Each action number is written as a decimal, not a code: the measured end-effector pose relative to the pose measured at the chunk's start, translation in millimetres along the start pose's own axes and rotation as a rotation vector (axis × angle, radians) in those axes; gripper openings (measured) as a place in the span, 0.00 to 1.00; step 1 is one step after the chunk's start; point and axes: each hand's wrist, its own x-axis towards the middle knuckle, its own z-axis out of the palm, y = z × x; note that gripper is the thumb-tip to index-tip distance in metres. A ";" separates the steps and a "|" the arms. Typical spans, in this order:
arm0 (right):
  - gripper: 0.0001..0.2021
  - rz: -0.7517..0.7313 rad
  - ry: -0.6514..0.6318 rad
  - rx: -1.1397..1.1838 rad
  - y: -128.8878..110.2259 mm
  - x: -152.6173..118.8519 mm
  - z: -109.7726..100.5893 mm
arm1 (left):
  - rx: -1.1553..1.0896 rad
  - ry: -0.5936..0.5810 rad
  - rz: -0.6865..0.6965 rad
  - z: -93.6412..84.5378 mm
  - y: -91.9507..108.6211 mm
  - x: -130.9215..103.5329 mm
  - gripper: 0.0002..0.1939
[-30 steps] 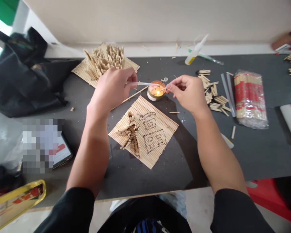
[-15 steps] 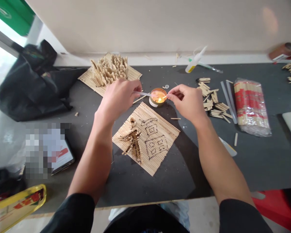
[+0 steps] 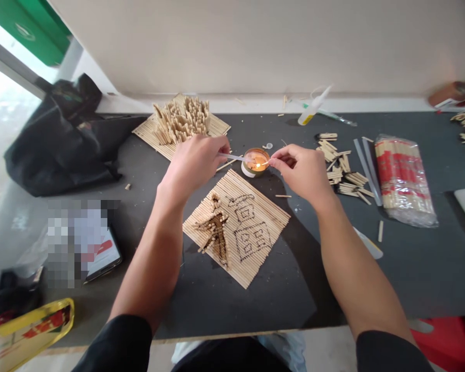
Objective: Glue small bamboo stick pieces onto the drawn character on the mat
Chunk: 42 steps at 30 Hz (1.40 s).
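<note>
My left hand (image 3: 194, 164) is closed on a thin translucent glue stick (image 3: 235, 157), whose tip reaches over a lit tin candle (image 3: 249, 171). From the other side, my right hand (image 3: 301, 169) pinches a short wooden stick (image 3: 265, 164), its end at the candle's flame. In front of the candle lies a mat of joined wooden sticks (image 3: 251, 274) with a dark character outlined on it. Short sticks with dark ends stand up along its left part (image 3: 217, 227), forming a raised shape.
Behind my left hand, many upright sticks (image 3: 184, 116) cover another mat. Loose short sticks (image 3: 344, 168), spare glue sticks (image 3: 367, 170) and a wrapped stick bundle (image 3: 405, 178) lie right. A glue bottle (image 3: 309, 112) stands behind. A phone (image 3: 104, 256) and black bag (image 3: 65, 139) lie left.
The whole view has shifted slightly, so everything appears a little lower. Both hands keep their holds, with the two stick ends still at the candle.
</note>
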 end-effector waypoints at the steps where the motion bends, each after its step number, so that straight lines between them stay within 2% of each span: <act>1: 0.01 -0.004 0.006 0.001 0.8 0.1 0.4 | 0.002 0.000 -0.001 0.2 -0.1 0.0 0.10; 18: 0.01 0.024 0.030 0.077 6.3 0.8 0.9 | -0.019 -0.003 -0.007 -0.2 -0.6 1.0 0.09; 22: 0.03 0.100 0.021 0.265 8.6 2.8 -1.0 | -0.046 -0.001 -0.020 -2.4 -1.2 1.5 0.10; 28: 0.14 0.218 -0.033 0.584 12.3 5.4 -5.7 | -0.095 -0.033 -0.045 -6.7 -2.1 1.1 0.10; 30: 0.14 0.219 -0.052 0.640 9.6 4.9 -8.9 | -0.121 -0.052 -0.039 -8.2 -1.7 0.6 0.11; 35: 0.07 0.122 -0.104 0.616 -13.9 -1.5 -25.2 | -0.171 -0.037 0.022 -14.6 1.2 -2.0 0.11; 39: 0.02 0.038 -0.142 0.564 -47.2 -12.9 -40.8 | -0.183 -0.048 0.066 -18.9 6.3 -4.1 0.10; 42: 0.02 -0.009 -0.187 0.475 -74.7 -25.2 -49.1 | -0.200 -0.069 0.115 -18.5 10.8 -4.5 0.11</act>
